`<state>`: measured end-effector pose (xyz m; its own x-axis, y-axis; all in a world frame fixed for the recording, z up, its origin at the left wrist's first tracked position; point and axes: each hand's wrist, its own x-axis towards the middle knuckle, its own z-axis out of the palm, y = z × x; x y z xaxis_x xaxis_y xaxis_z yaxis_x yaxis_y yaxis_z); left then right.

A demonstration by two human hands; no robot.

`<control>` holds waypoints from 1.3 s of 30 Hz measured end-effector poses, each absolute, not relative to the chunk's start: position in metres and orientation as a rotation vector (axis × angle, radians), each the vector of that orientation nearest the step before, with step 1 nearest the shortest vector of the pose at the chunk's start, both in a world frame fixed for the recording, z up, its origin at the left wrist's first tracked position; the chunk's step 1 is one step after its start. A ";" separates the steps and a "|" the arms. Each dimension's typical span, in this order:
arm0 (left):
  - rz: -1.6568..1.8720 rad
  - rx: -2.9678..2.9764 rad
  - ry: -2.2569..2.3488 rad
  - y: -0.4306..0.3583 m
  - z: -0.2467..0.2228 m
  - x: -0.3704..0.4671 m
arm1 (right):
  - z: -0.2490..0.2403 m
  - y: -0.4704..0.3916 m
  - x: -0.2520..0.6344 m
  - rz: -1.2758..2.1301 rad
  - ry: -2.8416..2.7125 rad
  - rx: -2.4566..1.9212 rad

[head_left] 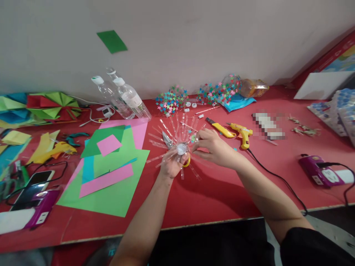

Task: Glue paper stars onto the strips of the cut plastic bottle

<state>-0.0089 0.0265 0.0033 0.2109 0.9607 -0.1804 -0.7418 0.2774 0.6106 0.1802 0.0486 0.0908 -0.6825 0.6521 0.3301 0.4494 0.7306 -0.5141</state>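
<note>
My left hand (172,164) is wrapped round the neck of a cut plastic bottle (181,149), its white round end facing me. Clear narrow strips fan out from it on all sides. At the right of the bottle, my right hand (208,146) has its fingers bent and pressed together by the strips; whether a strip is between them I cannot make out. A few small star pieces (192,137) show close to its fingertips. Behind the left hand lie scissors, with a grey blade (166,139) and a yellow handle (187,161) partly hidden.
Two star-covered clear pieces (170,101) stand near the wall. To the right are a yellow cutter (222,129) and a yellow glue gun (242,133) with a black cord. Coloured paper sheets (111,199) and plastic bottles (133,98) are at the left. A purple power strip (321,171) lies far right.
</note>
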 end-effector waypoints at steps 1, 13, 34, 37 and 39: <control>1.246 0.435 0.616 0.026 0.003 -0.008 | 0.091 0.048 0.180 0.554 -2.468 -0.823; 1.188 0.568 0.614 0.026 0.006 -0.006 | 0.099 0.046 0.184 0.430 -2.346 -0.872; 1.192 0.560 0.592 0.026 0.006 -0.004 | 0.107 0.041 0.187 0.382 -2.407 -0.879; 1.152 0.616 0.631 0.024 0.006 -0.003 | 0.105 0.042 0.186 0.369 -2.334 -0.898; 1.114 0.653 0.653 0.023 0.006 -0.002 | 0.104 0.042 0.186 0.342 -2.290 -0.906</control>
